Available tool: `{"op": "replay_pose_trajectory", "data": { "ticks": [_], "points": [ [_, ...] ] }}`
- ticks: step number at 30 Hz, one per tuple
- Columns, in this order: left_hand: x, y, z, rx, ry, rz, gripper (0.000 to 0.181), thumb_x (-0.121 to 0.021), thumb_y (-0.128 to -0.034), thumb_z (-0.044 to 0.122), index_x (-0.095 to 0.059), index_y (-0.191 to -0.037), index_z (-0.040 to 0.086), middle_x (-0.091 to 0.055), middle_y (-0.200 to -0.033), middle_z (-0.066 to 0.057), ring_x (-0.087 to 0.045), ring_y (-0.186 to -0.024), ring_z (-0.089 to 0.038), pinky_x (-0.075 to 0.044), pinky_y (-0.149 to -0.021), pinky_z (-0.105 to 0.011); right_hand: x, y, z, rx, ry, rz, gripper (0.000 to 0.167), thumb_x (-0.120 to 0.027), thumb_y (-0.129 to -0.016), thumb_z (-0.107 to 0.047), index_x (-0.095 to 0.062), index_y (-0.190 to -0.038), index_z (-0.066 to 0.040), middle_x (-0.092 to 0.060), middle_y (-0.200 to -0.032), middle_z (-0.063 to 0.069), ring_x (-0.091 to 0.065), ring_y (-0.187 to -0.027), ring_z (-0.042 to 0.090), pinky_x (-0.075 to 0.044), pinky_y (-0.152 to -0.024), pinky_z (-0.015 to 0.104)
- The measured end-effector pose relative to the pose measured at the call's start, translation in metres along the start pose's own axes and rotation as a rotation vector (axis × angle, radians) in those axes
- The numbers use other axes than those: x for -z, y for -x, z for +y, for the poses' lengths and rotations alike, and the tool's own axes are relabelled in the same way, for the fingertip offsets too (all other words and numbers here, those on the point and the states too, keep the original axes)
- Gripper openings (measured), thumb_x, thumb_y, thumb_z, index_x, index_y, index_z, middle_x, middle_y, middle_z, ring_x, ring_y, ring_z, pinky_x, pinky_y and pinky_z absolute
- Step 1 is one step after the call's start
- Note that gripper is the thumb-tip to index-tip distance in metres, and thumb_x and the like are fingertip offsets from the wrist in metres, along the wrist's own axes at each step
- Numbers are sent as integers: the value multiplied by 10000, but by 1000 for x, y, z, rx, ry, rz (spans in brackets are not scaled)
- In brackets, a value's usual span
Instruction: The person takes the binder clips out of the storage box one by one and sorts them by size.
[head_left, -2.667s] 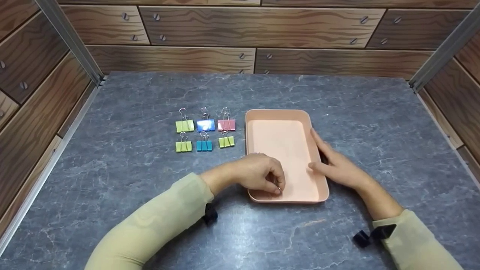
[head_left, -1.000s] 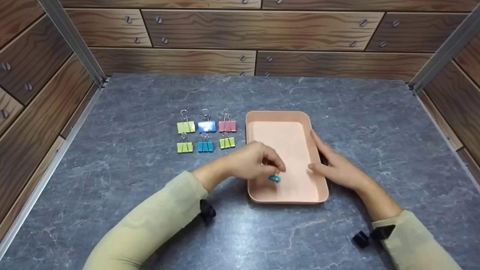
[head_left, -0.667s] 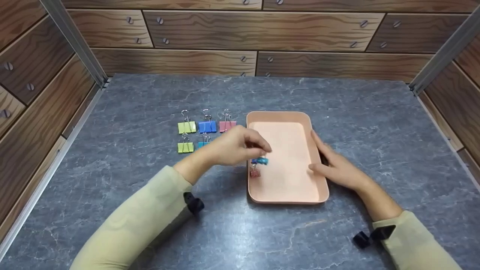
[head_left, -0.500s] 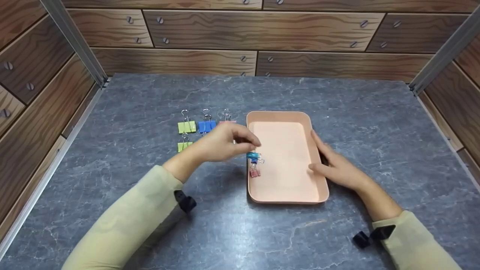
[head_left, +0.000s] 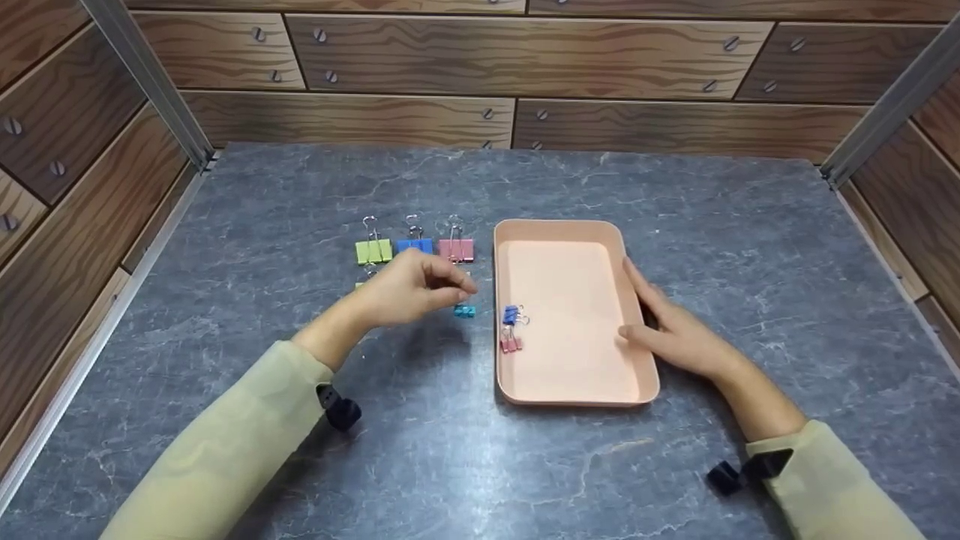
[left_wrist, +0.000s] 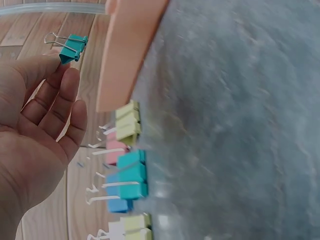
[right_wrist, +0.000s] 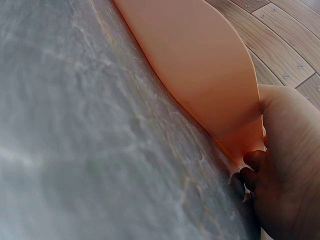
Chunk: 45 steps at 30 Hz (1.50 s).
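on the grey marbled counter [head_left: 750, 255], a peach tray [head_left: 577, 322] is laid with its long axis pointing away from the person. its right wall is held by the right hand [head_left: 670, 328], thumb over the rim, other fingers outside. the left hand [head_left: 411, 291] is held above the counter, left of the tray. beyond it, a large lime clip [head_left: 373, 252], a large blue clip [head_left: 415, 244] and a large pink clip [head_left: 456, 250] are set in a row; a nearer row, mostly hidden by the hand, is shown from the left wrist, with a medium teal clip [left_wrist: 132, 175] between two lime ones. inside the tray, a small pink clip [head_left: 511, 344] and a small blue clip [head_left: 511, 315] are placed by the left wall. a small teal binder clip [head_left: 465, 310] is pinched in the left fingers, hung just below their tips, its body crosswise to the tray's long axis, just outside the left wall; the left hand is the nearer. since half a second ago, it has been carried left from above the tray's edge, and the small blue clip is uncovered.
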<state>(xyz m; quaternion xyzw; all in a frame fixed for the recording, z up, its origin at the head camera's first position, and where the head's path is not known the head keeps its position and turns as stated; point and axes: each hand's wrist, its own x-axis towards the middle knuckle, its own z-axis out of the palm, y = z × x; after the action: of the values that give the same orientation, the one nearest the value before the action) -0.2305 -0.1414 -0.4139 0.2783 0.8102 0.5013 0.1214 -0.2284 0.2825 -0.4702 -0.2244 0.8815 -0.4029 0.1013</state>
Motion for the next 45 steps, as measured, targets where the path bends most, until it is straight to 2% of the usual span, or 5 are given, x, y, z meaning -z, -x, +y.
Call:
{"op": "replay_pose_trajectory", "data": {
  "ticks": [5,13,21,34,45],
  "points": [
    [0,5,-11,32,-5,4,175,-692,-999,17,-792,-1134,-31,-776,-1131,-186,-721,-962,-176,-606,-844,-313,0,0,0,-14,4,-8,928,-701,-1020,-278,-91,-1719,-301,-129,-1751,185,-121,-1593,430,-141,-1252,627],
    [-3,9,-24,56,-37,8,169,-703,-993,20,-797,-1128,-21,-788,-1105,-148,-686,-904,-129,-576,-797,-260,1,-2,1,-11,-3,-14,935,-696,-1026,-277,-66,-1717,-312,-95,-1755,190,-114,-1596,424,-135,-1256,623],
    [-8,11,-35,71,-37,17,163,-711,-983,16,-801,-1115,-12,-792,-1084,-119,-690,-918,-145,-585,-831,-285,1,-2,1,-24,-17,-28,928,-691,-1030,-288,-66,-1713,-341,-94,-1760,170,-108,-1602,410,-131,-1259,618],
    [-15,11,-38,107,-66,27,157,-724,-977,28,-809,-1109,24,-798,-1069,-74,-712,-942,-171,-599,-874,-343,1,0,1,-27,-21,-22,935,-697,-1024,-278,-67,-1712,-341,-101,-1755,185,-120,-1596,430,-135,-1259,621],
    [-19,10,-36,102,-95,50,148,-726,-984,41,-809,-1105,23,-796,-1077,-82,-730,-963,-187,-604,-888,-341,1,-1,1,-28,-12,-25,926,-693,-1033,-295,-66,-1712,-344,-96,-1756,189,-118,-1595,434,-134,-1256,627]
  ]
}}
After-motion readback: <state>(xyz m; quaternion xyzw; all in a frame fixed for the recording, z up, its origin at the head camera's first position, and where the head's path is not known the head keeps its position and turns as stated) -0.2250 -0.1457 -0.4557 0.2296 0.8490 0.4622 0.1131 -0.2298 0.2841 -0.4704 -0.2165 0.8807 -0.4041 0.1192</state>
